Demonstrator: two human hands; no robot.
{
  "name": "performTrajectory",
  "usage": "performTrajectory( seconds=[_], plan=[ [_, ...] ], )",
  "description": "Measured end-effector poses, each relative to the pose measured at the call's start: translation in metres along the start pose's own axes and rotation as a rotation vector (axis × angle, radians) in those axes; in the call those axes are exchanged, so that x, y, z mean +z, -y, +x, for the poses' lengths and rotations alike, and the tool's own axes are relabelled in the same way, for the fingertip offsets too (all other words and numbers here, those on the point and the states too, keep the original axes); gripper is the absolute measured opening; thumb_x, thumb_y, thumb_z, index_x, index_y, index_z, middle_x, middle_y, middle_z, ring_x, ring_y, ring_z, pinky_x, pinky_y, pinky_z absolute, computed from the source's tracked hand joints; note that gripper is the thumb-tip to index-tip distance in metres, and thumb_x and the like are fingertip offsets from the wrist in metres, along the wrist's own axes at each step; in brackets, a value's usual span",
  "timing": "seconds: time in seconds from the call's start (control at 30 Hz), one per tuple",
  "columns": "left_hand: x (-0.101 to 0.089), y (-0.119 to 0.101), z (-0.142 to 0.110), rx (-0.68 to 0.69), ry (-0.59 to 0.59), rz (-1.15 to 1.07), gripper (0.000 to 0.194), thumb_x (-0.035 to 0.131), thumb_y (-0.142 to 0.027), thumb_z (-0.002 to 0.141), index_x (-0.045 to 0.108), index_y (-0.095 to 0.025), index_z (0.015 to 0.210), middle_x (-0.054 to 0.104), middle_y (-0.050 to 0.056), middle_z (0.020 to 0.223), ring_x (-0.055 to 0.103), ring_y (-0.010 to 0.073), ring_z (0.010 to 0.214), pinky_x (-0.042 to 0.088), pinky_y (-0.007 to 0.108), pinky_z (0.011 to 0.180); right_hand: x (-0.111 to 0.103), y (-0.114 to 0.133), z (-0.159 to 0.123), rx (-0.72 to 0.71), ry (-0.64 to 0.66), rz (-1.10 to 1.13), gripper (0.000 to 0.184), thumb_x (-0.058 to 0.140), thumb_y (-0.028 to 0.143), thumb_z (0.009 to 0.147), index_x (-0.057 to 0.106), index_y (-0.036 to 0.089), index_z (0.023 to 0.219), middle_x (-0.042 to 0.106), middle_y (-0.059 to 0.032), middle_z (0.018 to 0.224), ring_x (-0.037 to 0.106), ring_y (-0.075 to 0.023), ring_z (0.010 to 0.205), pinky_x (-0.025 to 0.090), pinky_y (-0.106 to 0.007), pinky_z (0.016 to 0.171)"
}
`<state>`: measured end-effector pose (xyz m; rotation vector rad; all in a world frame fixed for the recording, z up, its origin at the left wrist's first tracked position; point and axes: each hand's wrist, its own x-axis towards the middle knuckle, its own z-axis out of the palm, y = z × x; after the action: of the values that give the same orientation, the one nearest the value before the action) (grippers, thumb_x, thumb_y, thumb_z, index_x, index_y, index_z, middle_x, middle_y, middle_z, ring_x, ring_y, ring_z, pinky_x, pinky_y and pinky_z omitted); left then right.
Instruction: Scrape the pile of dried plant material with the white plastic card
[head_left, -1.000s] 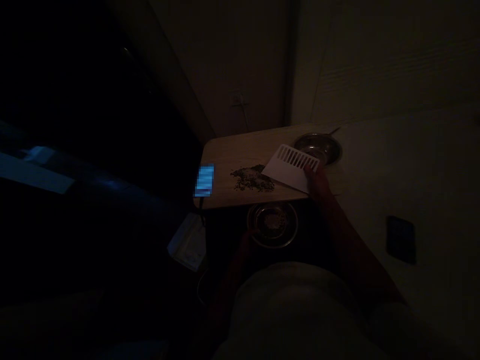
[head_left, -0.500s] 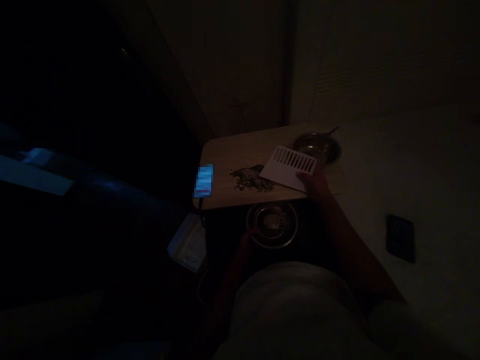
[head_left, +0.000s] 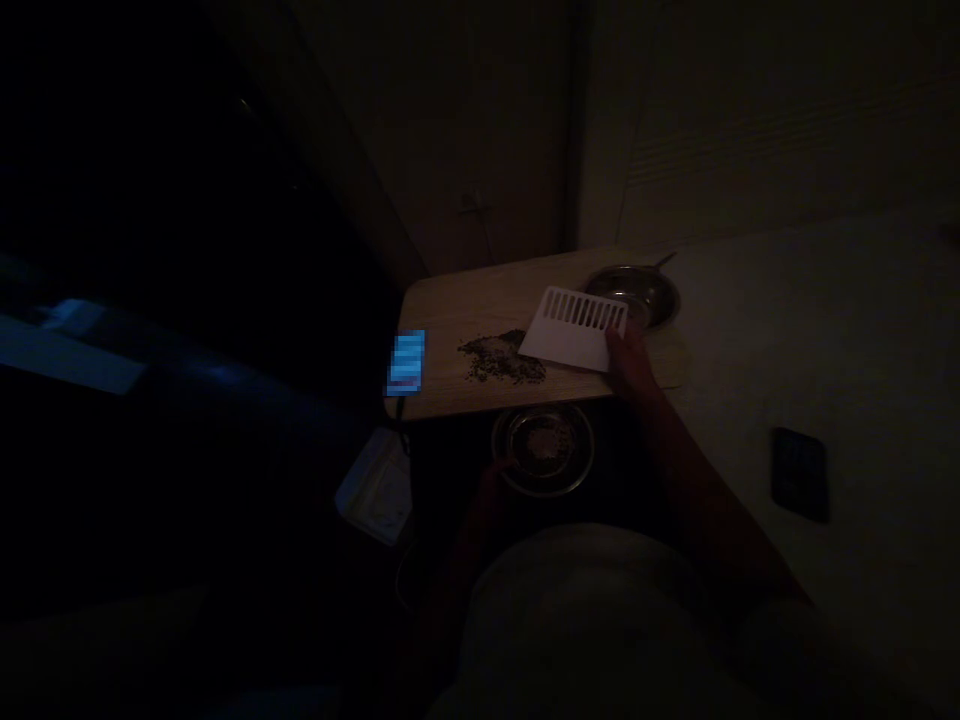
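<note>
The scene is very dark. My right hand (head_left: 631,362) grips a white slotted plastic card (head_left: 574,333) over a small wooden table (head_left: 465,300), its lower edge beside a dark pile of small grains (head_left: 501,358). Below the table's near edge, my left hand (head_left: 495,478) holds the rim of a round metal bowl (head_left: 546,447) with some grains inside.
A lit phone (head_left: 408,361) lies at the table's left edge with a cable going down. A second metal bowl (head_left: 636,293) stands at the table's back right. A white box (head_left: 377,487) lies lower left. A dark flat object (head_left: 800,473) rests on the pale surface at right.
The white card has tilted more upright and shifted slightly left, closer to the grain pile. The lower bowl stays in place.
</note>
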<state>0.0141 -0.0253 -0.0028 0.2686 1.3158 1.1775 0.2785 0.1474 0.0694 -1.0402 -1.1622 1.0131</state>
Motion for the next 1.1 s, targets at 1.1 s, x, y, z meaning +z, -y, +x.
performTrajectory(
  seconds=[1.1],
  plan=[
    [0.005,-0.006,-0.008,-0.004,0.010,0.039,0.022,0.068,0.001,0.054,0.065,-0.020,0.058,0.072,0.005,0.070,0.061,0.0330,0.112,0.042,0.040,0.102,0.007,0.009,-0.011,0.118,-0.038,0.171,0.047,0.074,0.052,0.067,0.064,0.022,0.101,0.071,-0.0060,0.100,0.068,-0.0255,0.087,0.061,-0.045,0.073]
  ],
)
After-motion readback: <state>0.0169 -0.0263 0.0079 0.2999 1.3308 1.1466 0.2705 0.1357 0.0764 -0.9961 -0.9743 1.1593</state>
